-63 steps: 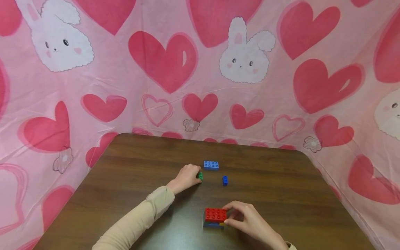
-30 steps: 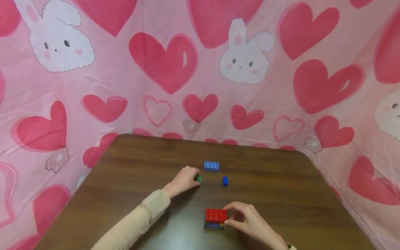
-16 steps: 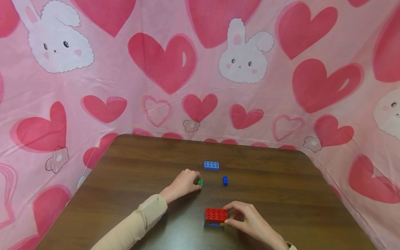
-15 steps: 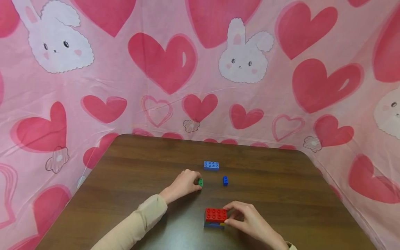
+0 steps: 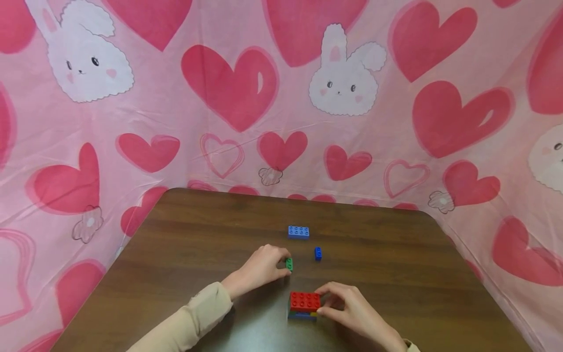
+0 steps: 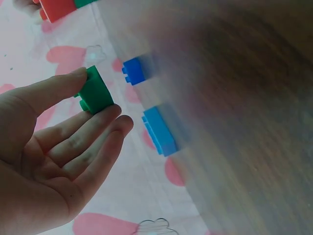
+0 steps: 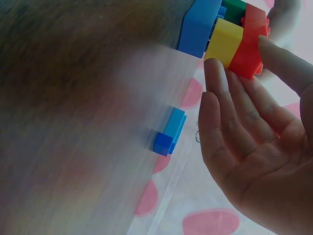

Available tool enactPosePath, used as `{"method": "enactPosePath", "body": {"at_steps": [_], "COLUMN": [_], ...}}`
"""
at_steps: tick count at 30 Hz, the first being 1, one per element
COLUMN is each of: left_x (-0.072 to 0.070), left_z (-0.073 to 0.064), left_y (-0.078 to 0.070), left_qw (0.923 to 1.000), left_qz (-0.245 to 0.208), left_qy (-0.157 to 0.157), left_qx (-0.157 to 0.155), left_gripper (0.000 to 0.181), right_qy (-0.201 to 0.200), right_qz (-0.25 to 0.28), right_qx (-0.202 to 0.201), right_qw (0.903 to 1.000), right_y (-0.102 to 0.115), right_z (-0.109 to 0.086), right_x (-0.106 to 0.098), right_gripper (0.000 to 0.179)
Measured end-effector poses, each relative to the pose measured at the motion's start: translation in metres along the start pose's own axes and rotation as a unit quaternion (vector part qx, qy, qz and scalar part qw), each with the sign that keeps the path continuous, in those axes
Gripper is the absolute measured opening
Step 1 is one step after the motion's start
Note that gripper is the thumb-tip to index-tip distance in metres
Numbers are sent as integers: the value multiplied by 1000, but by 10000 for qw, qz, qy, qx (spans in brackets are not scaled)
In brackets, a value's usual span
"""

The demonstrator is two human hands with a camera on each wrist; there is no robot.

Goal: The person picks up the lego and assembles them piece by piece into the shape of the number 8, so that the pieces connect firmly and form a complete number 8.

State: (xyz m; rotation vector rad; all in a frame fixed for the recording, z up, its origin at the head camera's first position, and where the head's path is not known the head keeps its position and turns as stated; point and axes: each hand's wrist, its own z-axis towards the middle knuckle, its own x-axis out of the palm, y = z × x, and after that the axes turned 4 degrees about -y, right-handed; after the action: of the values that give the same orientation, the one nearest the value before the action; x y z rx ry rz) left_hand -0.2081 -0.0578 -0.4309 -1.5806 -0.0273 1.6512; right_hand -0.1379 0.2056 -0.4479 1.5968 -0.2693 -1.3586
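Observation:
In the head view my left hand [image 5: 259, 269] pinches a small green toy brick [image 5: 289, 264] between thumb and fingers, over the middle of the table. The left wrist view shows the green brick [image 6: 99, 90] with its studs towards the palm. My right hand [image 5: 352, 308] holds the right end of a brick stack, thumb and fingertips on the red eight-stud brick [image 5: 305, 301] at its top. Below the red brick, the right wrist view shows a yellow brick [image 7: 225, 43] and a green brick [image 7: 234, 11] side by side, on a blue brick [image 7: 199, 29].
A light blue eight-stud brick [image 5: 298, 232] lies farther back on the brown wooden table [image 5: 211, 215]. Nearer, to its right, lies a small dark blue brick [image 5: 318, 253]. Pink cloth [image 5: 246, 161] with hearts and rabbits hangs behind the table.
My left hand has brought the green brick nearer and slightly right, towards the stack. My right hand and the stack have stayed in place.

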Motion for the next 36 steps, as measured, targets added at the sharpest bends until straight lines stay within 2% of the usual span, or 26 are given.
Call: {"method": "enactPosePath", "body": {"at_steps": [13, 24, 36], "left_x": [-4, -6, -9], "left_z": [-12, -23, -30], "left_y": [-12, -23, -28], "left_qw": [9994, 9988, 9986], "left_qz": [118, 169, 67], "left_qy": [65, 159, 217], "left_qx": [316, 436, 477], "left_gripper": [25, 22, 24], "right_qy": [-118, -119, -202], "right_qz": [-40, -29, -50], "right_qx": [-218, -221, -506], "right_qw": [9997, 9997, 9985], "right_y": [-2, 0, -2], "right_z": [0, 0, 1], "right_x": [1, 1, 2], "right_gripper": [26, 25, 24]}}
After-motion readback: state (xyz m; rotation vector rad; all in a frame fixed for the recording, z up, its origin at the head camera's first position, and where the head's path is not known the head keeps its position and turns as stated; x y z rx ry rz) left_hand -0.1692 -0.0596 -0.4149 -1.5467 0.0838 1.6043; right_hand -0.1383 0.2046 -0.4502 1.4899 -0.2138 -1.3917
